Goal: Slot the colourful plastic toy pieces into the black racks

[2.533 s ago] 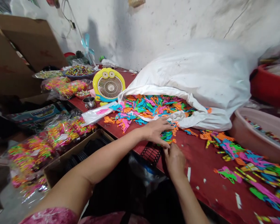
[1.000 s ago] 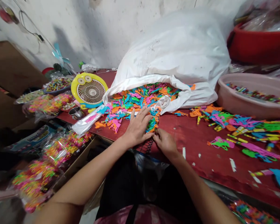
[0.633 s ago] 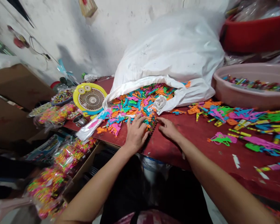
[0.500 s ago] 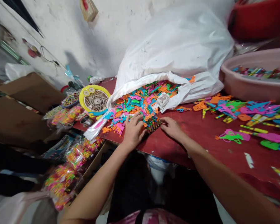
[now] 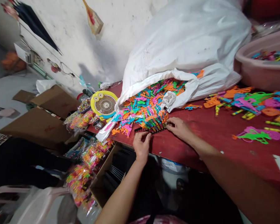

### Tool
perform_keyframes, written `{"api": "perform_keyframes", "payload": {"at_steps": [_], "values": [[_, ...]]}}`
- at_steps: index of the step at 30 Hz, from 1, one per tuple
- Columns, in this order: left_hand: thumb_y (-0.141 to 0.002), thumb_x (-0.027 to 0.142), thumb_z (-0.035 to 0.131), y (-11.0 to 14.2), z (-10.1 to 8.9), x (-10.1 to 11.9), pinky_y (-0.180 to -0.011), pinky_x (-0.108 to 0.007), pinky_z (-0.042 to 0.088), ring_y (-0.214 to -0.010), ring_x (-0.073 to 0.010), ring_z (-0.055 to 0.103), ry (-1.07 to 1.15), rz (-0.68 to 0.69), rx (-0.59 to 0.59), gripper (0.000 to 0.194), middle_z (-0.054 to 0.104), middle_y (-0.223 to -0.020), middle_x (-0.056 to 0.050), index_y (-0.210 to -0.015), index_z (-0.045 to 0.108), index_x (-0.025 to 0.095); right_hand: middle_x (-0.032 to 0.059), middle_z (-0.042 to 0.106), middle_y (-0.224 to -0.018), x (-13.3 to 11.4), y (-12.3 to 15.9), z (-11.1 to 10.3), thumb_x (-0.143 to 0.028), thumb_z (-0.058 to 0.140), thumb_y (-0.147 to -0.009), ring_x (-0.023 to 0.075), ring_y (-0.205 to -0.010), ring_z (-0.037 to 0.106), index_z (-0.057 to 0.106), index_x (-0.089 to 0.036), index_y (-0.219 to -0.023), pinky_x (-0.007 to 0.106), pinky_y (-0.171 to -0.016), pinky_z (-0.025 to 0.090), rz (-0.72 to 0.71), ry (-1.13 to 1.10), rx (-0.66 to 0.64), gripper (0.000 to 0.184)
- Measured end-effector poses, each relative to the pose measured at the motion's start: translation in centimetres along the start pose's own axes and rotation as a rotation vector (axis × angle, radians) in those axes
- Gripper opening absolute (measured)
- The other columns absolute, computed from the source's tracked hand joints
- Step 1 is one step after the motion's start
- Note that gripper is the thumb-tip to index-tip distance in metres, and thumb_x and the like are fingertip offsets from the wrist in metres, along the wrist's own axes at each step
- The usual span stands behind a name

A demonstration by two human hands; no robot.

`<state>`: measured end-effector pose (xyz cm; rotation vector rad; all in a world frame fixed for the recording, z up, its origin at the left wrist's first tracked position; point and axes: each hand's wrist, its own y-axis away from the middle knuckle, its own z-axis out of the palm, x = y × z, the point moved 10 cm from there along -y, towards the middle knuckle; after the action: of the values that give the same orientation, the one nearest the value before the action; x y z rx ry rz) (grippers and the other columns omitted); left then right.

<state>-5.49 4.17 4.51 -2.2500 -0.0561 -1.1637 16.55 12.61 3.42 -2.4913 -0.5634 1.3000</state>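
Note:
A black mesh tray [image 5: 151, 130] loaded with colourful plastic toy pieces [image 5: 154, 119] lies on the red table [image 5: 200, 140] near its front edge. My left hand [image 5: 142, 145] grips the tray's near left edge, fingers curled over it. My right hand [image 5: 180, 127] holds the tray's right end, fingers bent against it. Just behind the tray, a big white sack [image 5: 189, 53] lies on its side, spilling orange, pink, blue and green toy pieces [image 5: 151, 98] onto the table.
A yellow cartoon desk fan [image 5: 104, 104] stands left of the sack. A pink basin [image 5: 261, 65] holding toy parts sits at right, with loose plastic toys [image 5: 249, 102] in front. Bags of packed toys [image 5: 91, 152] and cardboard boxes [image 5: 42, 124] crowd the floor at left.
The tray moved from the table edge up onto the table among the spilled pieces. My left hand drew back from the pile to the tray's near edge. The camera tilted left.

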Motion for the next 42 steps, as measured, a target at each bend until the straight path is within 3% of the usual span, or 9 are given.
{"api": "perform_keyframes", "payload": {"at_steps": [4, 13, 21, 29, 33, 36, 42], "values": [[-0.087, 0.036, 0.067, -0.3, 2.1, -0.6, -0.076, -0.029, 0.051, -0.08, -0.0162, 0.063, 0.002, 0.008, -0.049, 0.019, 0.065, -0.084, -0.003, -0.091, 0.073, 0.018, 0.0045, 0.063, -0.079, 0.0, 0.0, 0.2, -0.021, 0.055, -0.079, 0.0175, -0.075, 0.054, 0.069, -0.017, -0.083, 0.027, -0.069, 0.037, -0.017, 0.024, -0.013, 0.015], [-0.096, 0.033, 0.054, -1.9, 3.7, 0.9, -0.071, -0.028, 0.046, -0.077, -0.0164, 0.061, -0.214, 0.176, -0.178, 0.025, 0.063, -0.081, -0.004, -0.083, 0.07, 0.019, 0.0052, 0.064, -0.083, -0.2, 0.0, 0.8, -0.02, 0.053, -0.083, 0.0187, -0.08, 0.054, 0.07, -0.018, -0.085, 0.028, -0.075, 0.037, -0.049, 0.089, -0.043, 0.018], [-0.099, 0.032, 0.049, -2.8, 5.1, 0.6, -0.07, -0.026, 0.044, -0.075, -0.0159, 0.058, -0.308, 0.198, -0.289, 0.032, 0.06, -0.076, -0.004, -0.076, 0.067, 0.019, 0.0053, 0.063, -0.083, -0.4, 0.0, 0.9, -0.021, 0.05, -0.085, 0.0184, -0.078, 0.053, 0.066, -0.018, -0.079, 0.029, -0.075, 0.036, -0.072, 0.112, -0.072, 0.017], [-0.095, 0.038, 0.058, -3.1, 4.5, -0.2, -0.075, -0.031, 0.043, -0.079, -0.0184, 0.056, -0.344, 0.174, -0.302, 0.027, 0.059, -0.076, -0.004, -0.089, 0.078, 0.021, 0.005, 0.06, -0.08, -0.6, 0.3, 0.8, -0.022, 0.05, -0.084, 0.0192, -0.079, 0.052, 0.063, -0.018, -0.078, 0.029, -0.073, 0.037, -0.077, 0.15, -0.052, 0.015], [-0.088, 0.042, 0.066, -3.0, 3.3, -0.2, -0.087, -0.039, 0.046, -0.101, -0.0244, 0.056, -0.444, 0.225, -0.255, 0.027, 0.064, -0.106, -0.009, -0.104, 0.075, 0.022, 0.0037, 0.058, -0.078, -0.4, 0.3, 0.7, -0.024, 0.051, -0.081, 0.0188, -0.078, 0.052, 0.062, -0.019, -0.079, 0.028, -0.071, 0.038, -0.067, 0.129, -0.04, 0.012], [-0.087, 0.037, 0.067, -2.7, 3.1, -0.2, -0.092, -0.044, 0.047, -0.109, -0.0269, 0.055, -0.482, 0.232, -0.293, 0.028, 0.063, -0.118, -0.01, -0.111, 0.073, 0.023, 0.0029, 0.057, -0.077, -0.1, 0.2, 0.4, -0.025, 0.052, -0.079, 0.0186, -0.075, 0.052, 0.061, -0.019, -0.08, 0.028, -0.069, 0.039, -0.053, 0.082, -0.001, 0.011], [-0.088, 0.04, 0.062, 0.9, 4.0, 3.0, -0.085, -0.047, 0.051, -0.103, -0.0329, 0.055, -0.621, 0.21, -0.423, 0.034, 0.064, -0.105, -0.016, -0.113, 0.072, 0.019, 0.007, 0.064, -0.086, 2.2, 0.1, -1.1, -0.029, 0.051, -0.078, 0.0197, -0.078, 0.058, 0.062, -0.016, -0.095, 0.033, -0.073, 0.047, 0.082, -0.056, 0.163, 0.024]]}}
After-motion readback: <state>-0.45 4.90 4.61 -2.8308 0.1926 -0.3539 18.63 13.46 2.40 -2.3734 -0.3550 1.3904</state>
